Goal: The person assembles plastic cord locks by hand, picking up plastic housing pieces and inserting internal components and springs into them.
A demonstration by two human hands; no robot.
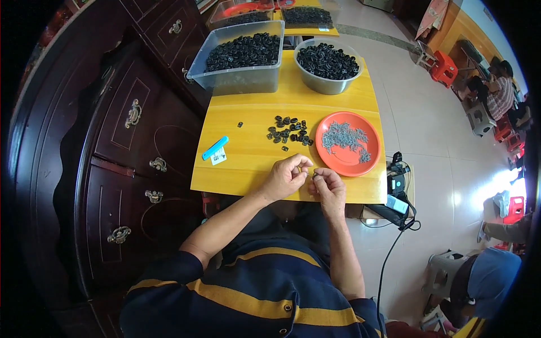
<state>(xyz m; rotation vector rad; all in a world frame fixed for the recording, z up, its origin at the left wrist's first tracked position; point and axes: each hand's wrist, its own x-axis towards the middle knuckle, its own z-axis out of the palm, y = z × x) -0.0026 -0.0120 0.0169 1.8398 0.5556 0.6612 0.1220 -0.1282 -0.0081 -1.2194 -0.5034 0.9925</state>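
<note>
My left hand [288,177] is closed in a pinch near the table's front edge; whatever is between its fingertips is too small to make out. Close beside it, my right hand [328,190] pinches a small dark part [314,175] between thumb and forefinger. Just beyond the hands lies a loose group of small black parts [286,134], roughly oval with holes. To their right a red plate [350,169] carries a heap of small grey pin-like pieces [341,137]. One black part [240,124] lies apart on the left.
A blue stick-shaped tool [215,147] rests on a white card [219,157]. Behind stand a clear bin [242,84] and a round tub [328,85], both full of black parts. A dark wooden cabinet [141,135] lines the left. Cables and a black device [394,205] sit at right.
</note>
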